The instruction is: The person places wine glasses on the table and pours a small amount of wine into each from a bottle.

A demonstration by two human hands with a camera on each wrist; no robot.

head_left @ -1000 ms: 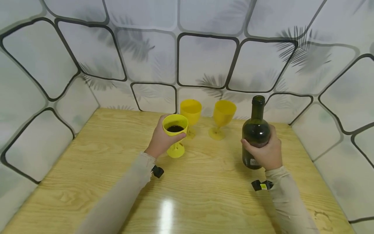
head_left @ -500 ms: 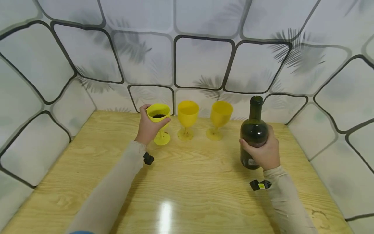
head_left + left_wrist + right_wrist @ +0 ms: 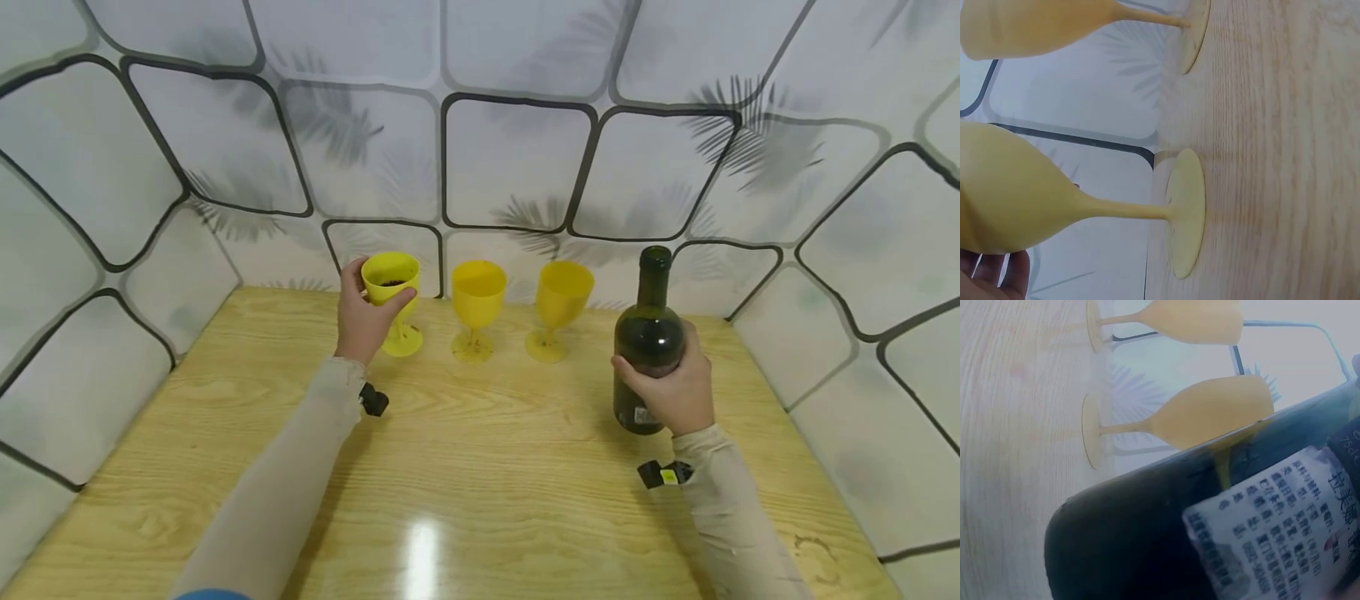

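At the right side of the wooden counter, holding a dark bottle neck-up in the right grip, wrapped round its body. Farther left, clasping a yellow goblet by the bowl in the left grip, beside two matching goblets. Visible inside: dark liquid.

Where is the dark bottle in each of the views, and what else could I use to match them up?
Head: the bottle is right of centre, upright in the right hand.
Left wrist: not in it.
Right wrist: it fills the lower right, slanted, label showing.
Shared landmark: the middle goblet, near the centre in head, top left in left wrist, top edge in right wrist.
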